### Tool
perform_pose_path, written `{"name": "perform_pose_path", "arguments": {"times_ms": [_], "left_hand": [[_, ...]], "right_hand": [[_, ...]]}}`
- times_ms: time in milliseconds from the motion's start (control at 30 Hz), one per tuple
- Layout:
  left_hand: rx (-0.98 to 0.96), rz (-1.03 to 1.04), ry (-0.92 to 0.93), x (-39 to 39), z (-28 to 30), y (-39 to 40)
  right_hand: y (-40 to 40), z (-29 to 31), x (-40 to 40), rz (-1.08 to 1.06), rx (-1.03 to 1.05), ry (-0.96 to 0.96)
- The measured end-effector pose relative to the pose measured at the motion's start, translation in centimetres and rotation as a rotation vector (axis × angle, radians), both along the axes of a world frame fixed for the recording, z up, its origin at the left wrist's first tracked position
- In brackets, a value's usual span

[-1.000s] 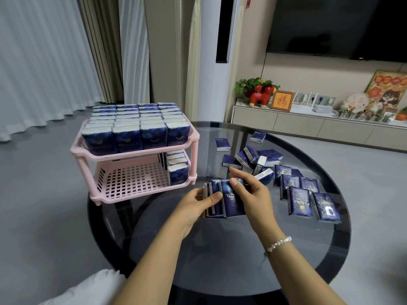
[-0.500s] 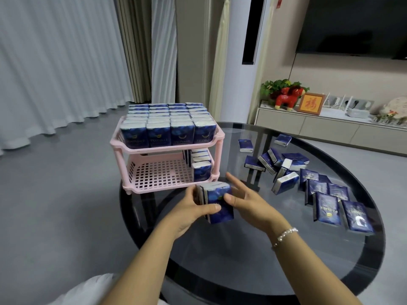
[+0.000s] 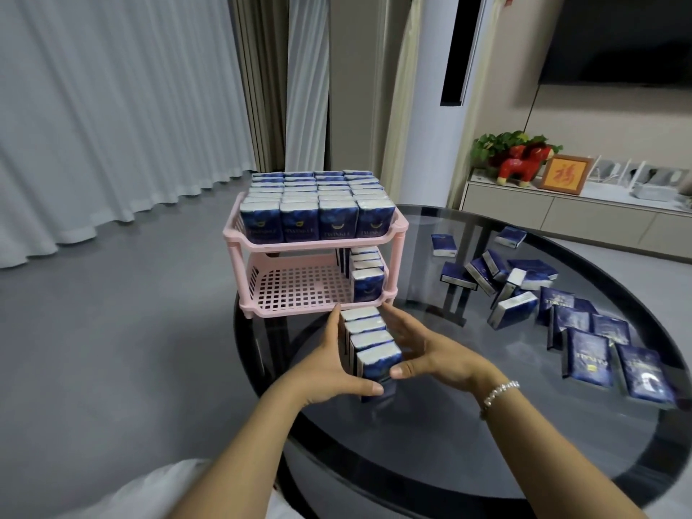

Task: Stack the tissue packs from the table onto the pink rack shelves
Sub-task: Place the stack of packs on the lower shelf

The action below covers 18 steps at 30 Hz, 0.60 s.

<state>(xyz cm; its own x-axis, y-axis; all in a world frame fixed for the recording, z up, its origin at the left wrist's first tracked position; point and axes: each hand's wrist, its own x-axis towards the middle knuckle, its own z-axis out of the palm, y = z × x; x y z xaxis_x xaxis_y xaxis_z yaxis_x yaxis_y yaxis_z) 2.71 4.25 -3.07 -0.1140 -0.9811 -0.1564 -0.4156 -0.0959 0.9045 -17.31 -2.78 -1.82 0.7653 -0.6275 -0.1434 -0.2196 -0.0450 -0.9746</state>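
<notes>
Tissue packs in dark blue wrappers with white tops [image 3: 369, 340] — a short row of them — stand clasped between both hands just in front of the pink plastic two-tier rack [image 3: 318, 290]. Left hand [image 3: 329, 368] and right hand [image 3: 430, 350] each grip a side. More packs [image 3: 584, 324] lie scattered on the round glass bench [image 3: 486, 462].

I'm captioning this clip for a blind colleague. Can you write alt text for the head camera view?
Two hands, left hand and right hand, hold a row of blue tissue packs between them, just in front of a pink rack on a round glass table. Its top shelf is full; the lower shelf holds packs only at its right end. More loose packs lie at the right.
</notes>
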Motion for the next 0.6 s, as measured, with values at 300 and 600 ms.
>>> {"name": "perform_pose_path", "arguments": {"times_ms": [300, 600], "left_hand": [[-0.1, 0.143, 0.001, -0.3, -1.5, -1.1], [-0.129, 0.279, 0.08, 3.3, -0.2, -4.3]], "right_hand": [[-0.1, -1.4, 0.6, -0.087, -0.009, -0.095], [-2.5, -1.2, 3.1, -0.728, -0.2, -0.247]]}}
